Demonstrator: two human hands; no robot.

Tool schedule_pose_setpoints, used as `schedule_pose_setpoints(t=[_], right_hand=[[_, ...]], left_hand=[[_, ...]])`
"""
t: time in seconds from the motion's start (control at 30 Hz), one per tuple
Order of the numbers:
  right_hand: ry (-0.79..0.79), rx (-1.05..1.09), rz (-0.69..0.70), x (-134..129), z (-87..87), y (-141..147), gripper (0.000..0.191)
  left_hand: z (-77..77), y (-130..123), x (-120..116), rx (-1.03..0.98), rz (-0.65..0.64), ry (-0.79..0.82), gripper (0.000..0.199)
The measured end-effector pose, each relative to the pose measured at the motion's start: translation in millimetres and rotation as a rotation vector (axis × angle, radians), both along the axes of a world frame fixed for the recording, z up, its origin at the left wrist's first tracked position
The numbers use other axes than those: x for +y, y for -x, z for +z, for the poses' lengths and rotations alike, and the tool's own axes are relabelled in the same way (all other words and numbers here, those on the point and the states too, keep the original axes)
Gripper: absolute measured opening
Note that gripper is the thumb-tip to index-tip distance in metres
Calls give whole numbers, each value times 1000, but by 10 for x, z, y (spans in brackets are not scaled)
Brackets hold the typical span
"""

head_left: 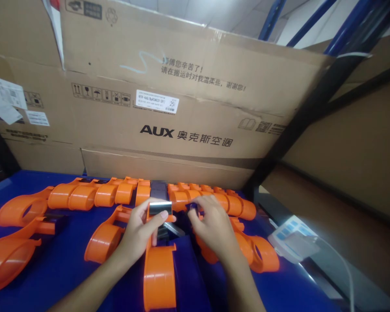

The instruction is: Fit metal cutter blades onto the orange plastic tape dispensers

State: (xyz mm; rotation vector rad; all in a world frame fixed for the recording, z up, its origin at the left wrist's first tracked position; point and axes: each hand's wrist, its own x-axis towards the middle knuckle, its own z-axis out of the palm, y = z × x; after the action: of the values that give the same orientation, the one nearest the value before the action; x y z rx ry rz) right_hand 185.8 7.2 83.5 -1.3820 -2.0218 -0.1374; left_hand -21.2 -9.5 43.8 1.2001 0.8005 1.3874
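Observation:
My left hand (141, 229) is closed round the upper part of an orange tape dispenser (160, 277), its thumb on the dark plate beneath a toothed metal edge (160, 208). The dispenser's wide orange ring hangs below, toward me. To the right, my right hand (211, 219) has its fingers curled together around a small dark blue piece (192, 207), partly hidden by the fingers. Between the hands lie a loose metal strip (174, 229) and dark parts that are hard to make out.
Orange dispensers (81, 198) line the back of the blue surface (65, 260), with others at left and right (266, 255). Behind stands a large cardboard box (182, 164). A white-and-blue box with a cable (294, 238) is at right, beside a dark rack post (279, 147).

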Motion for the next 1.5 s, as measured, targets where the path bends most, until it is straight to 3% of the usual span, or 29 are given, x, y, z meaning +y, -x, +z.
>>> schedule_pose_setpoints(t=[0.13, 0.43, 0.8, 0.9, 1.03, 1.13, 1.5], right_hand=[[68, -170, -19, -8, -23, 9, 10], [207, -186, -29, 5, -42, 16, 13], [141, -131, -34, 29, -60, 13, 15], [79, -28, 53, -13, -32, 41, 14], [-27, 201, 323, -102, 22, 131, 18], [-28, 203, 468, -136, 20, 191, 27], [-47, 153, 462, -109, -40, 208, 27]], left_hand=[[-18, 2, 21, 2, 9, -3, 29], [0, -3, 19, -10, 22, 16, 29], [-14, -16, 42, 52, -4, 27, 33], [-32, -14, 72, 80, -7, 26, 39], [-48, -9, 91, 47, -9, 18, 41], [-51, -11, 92, 19, -10, 13, 42], [-104, 11, 128, 55, -11, -16, 43]])
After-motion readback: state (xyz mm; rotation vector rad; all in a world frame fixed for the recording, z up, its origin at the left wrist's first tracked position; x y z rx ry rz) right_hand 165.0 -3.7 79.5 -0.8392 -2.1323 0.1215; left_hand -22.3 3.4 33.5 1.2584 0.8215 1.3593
